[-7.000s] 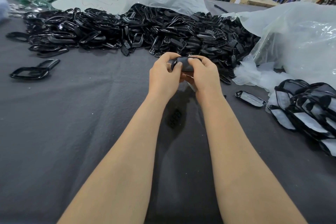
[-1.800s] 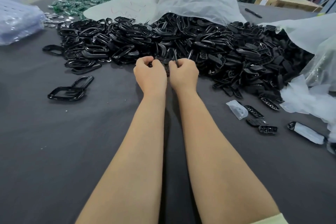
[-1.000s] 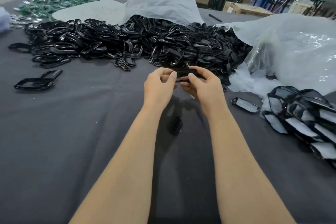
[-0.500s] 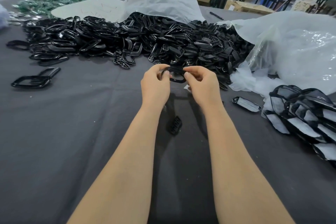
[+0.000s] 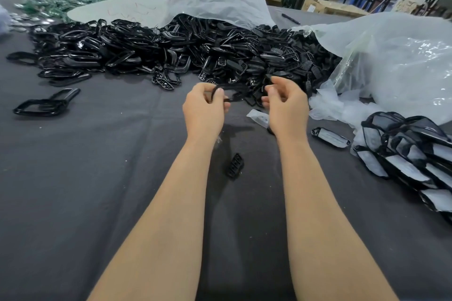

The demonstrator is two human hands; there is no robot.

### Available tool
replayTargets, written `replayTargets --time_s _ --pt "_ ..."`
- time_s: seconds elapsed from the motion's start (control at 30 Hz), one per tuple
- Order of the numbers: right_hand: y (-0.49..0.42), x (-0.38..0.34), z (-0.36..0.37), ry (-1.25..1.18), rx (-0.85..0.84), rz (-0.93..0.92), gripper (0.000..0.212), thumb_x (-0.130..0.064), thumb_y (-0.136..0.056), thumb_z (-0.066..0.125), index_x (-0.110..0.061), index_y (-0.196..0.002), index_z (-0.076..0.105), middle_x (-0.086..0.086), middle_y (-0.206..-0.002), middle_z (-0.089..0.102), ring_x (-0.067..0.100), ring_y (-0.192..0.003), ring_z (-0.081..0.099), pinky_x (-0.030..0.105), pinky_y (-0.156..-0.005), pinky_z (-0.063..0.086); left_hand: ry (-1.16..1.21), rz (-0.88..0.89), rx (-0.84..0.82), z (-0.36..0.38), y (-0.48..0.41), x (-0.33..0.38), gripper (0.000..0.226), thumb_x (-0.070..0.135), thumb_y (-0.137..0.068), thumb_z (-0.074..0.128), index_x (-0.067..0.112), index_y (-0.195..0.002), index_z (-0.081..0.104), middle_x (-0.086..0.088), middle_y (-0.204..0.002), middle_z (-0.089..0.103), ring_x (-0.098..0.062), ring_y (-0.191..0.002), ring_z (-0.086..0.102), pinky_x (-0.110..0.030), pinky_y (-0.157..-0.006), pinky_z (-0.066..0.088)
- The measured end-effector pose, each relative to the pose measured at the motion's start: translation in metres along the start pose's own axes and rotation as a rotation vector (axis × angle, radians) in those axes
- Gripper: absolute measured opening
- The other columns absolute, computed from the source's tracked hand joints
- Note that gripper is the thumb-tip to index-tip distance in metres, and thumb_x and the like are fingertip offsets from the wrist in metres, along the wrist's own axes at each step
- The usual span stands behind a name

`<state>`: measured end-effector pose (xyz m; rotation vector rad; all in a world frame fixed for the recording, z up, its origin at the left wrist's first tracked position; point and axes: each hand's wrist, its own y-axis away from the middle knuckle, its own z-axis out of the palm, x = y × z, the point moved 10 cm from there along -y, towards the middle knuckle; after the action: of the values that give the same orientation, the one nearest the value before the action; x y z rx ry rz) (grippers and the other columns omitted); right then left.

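- Left hand (image 5: 204,109) fingers pinch a black frame (image 5: 232,95), long axis lying left-right, free end toward the right hand (image 5: 287,105); what its curled fingers grip cannot be told.
- Heap of black parts (image 5: 220,51) lies just behind.

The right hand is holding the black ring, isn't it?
No. The head view shows the left hand pinching the black ring. The right hand seems to pinch only a small black piece.
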<state>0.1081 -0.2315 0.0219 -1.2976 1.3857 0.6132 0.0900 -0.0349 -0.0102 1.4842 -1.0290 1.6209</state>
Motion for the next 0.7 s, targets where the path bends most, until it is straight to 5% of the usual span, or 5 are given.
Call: replayTargets --time_s 0.1,0.3,0.47,0.6,0.7 --pt "-0.003 0.005 -0.017 0.271 0.044 0.021 0.024 -0.014 -0.093 0.053 -0.012 -0.114 0.065 0.000 -0.107 0.067 0.013 -0.097 0.060 0.019 -0.081 0.043 0.171 -0.102 0.127 -0.016 -0.002 -0.010 0.020 0.007 -0.099 0.048 0.020 -0.083 0.052 0.001 -0.078 0.062 -0.001 -0.059 0.061 -0.023 -0.072 0.057" --pt "-0.004 0.031 -0.020 0.628 -0.172 0.263 0.033 -0.021 -0.088 0.056 -0.022 -0.121 0.061 0.006 -0.124 0.060 0.028 -0.119 0.051 0.042 -0.101 0.043 0.252 -0.145 0.171 -0.018 -0.001 -0.014 0.022 0.006 -0.100 0.045 0.019 -0.084 0.050 -0.001 -0.079 0.062 0.000 -0.057 0.063 -0.016 -0.063 0.054" --pt "0.012 0.041 -0.010 0.726 -0.434 0.349 0.036 -0.021 -0.079 0.072 -0.026 -0.112 0.058 0.011 -0.118 0.062 0.033 -0.114 0.055 0.048 -0.103 0.040 0.233 -0.149 0.142 -0.013 -0.001 -0.014 0.020 0.007 -0.100 0.046 0.018 -0.084 0.051 -0.001 -0.081 0.064 0.000 -0.058 0.065 -0.017 -0.063 0.054" --pt "0.008 0.035 -0.005 0.721 -0.349 0.296 0.027 -0.024 -0.085 0.069 -0.022 -0.109 0.057 0.007 -0.118 0.061 0.030 -0.113 0.055 0.048 -0.101 0.041 0.218 -0.149 0.127 -0.009 0.000 -0.015 0.018 0.008 -0.100 0.046 0.019 -0.086 0.051 -0.002 -0.083 0.065 0.000 -0.059 0.066 -0.018 -0.064 0.054" --pt "0.004 0.029 -0.004 0.708 -0.243 0.218 0.034 -0.027 -0.090 0.064 -0.017 -0.121 0.055 0.006 -0.123 0.059 0.026 -0.117 0.052 0.031 -0.091 0.041 0.213 -0.140 0.112 -0.007 0.000 -0.014 0.019 0.008 -0.100 0.046 0.020 -0.086 0.050 -0.001 -0.083 0.065 -0.001 -0.060 0.066 -0.017 -0.062 0.054"
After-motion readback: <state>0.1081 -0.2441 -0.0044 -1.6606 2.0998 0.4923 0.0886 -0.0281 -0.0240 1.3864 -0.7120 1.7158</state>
